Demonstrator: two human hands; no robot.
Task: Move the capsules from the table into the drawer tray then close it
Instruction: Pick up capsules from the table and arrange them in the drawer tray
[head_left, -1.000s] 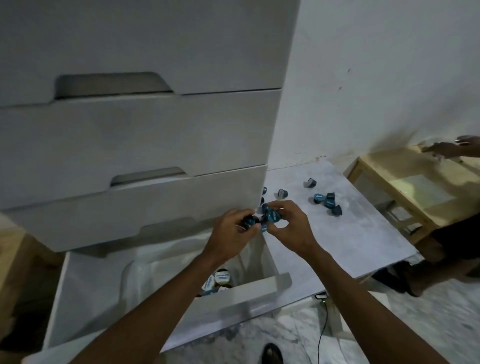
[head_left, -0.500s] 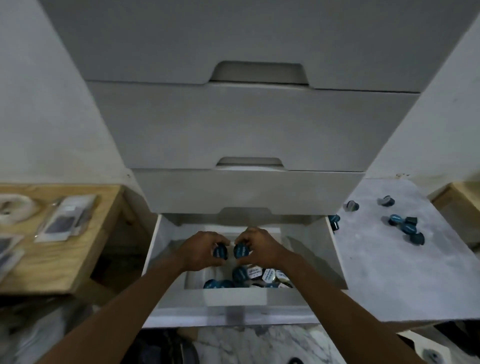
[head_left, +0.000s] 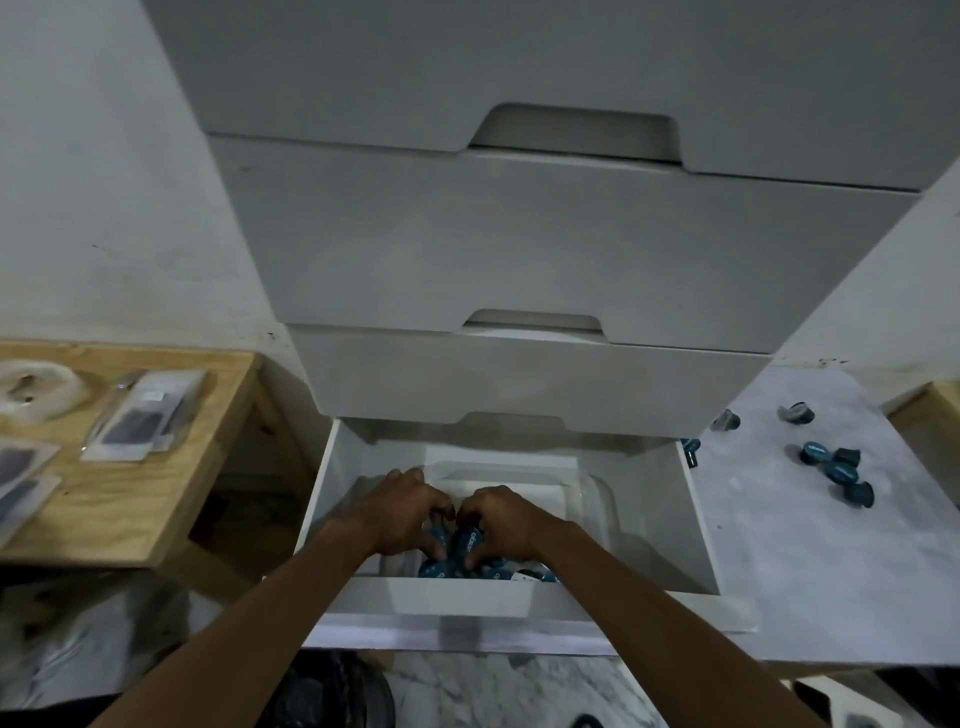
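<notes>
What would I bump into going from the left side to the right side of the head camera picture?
Plastic packets → left hand → right hand, both holding capsules in the drawer → loose capsules on the grey table.

Dim, flat, greyish light throughout. Soft shadow inside the open drawer (head_left: 332, 488), deeper darkness below it. Smeared and blurry left of the drawer; bowed straight lines above it.

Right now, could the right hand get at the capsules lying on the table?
Probably yes: the table capsules lie uncovered right of the drawer, nothing blocking. The right hand must first drop the capsule it grips.
</notes>
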